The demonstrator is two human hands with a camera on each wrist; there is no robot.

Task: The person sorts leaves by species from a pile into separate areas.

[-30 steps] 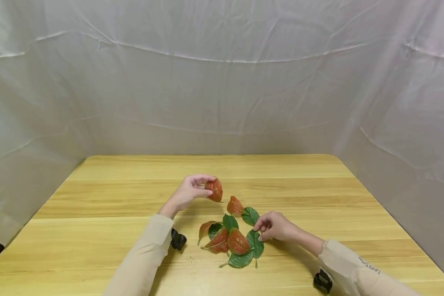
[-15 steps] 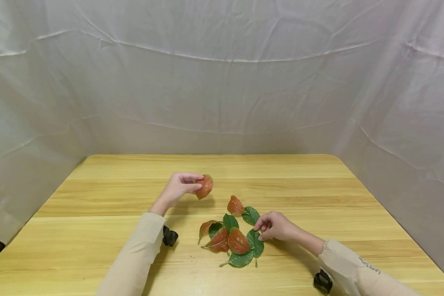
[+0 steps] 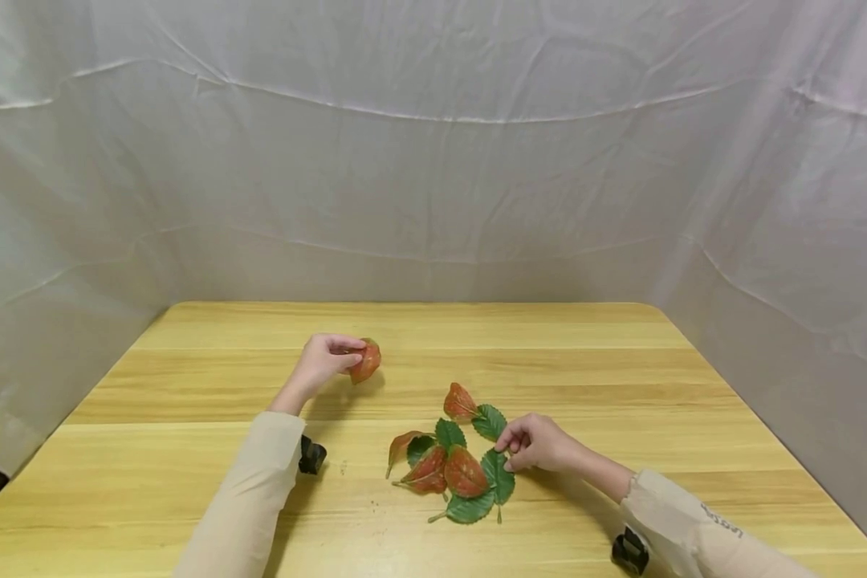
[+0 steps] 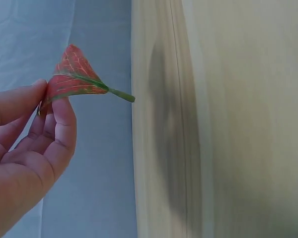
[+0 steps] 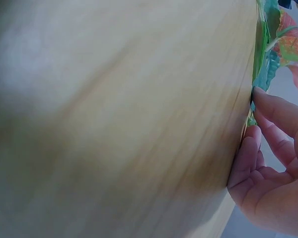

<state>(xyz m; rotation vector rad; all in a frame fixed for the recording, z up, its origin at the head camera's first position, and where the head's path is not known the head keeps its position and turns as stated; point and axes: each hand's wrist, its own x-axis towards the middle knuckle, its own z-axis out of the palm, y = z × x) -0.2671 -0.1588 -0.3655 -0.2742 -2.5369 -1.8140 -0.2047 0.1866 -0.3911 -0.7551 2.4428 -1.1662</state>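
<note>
In the head view, my left hand (image 3: 321,365) is raised over the left middle of the table. It pinches a red artificial leaf (image 3: 365,360) between thumb and fingertips; a short green stem on this leaf (image 4: 77,79) sticks out in the left wrist view. My right hand (image 3: 542,443) rests on the table with fingers loosely bent. Its fingertips touch the edge of a green serrated leaf (image 3: 500,477), with a gap between thumb and index finger. Beside it lies a loose cluster of overlapping leaves, including a red leaf (image 3: 466,472) on top and a green leaf (image 3: 470,507) in front.
Behind the cluster, another red leaf (image 3: 460,400) touches a green leaf (image 3: 490,421). The wooden table (image 3: 152,482) is enclosed by pale cloth walls (image 3: 433,185). Small dark specks dot the tabletop left of the leaves. A black wrist device (image 3: 312,456) sits under the left sleeve.
My left hand has moved left, away from the cluster, carrying the pinched red leaf. The right hand and the leaves on the table have stayed in place.
</note>
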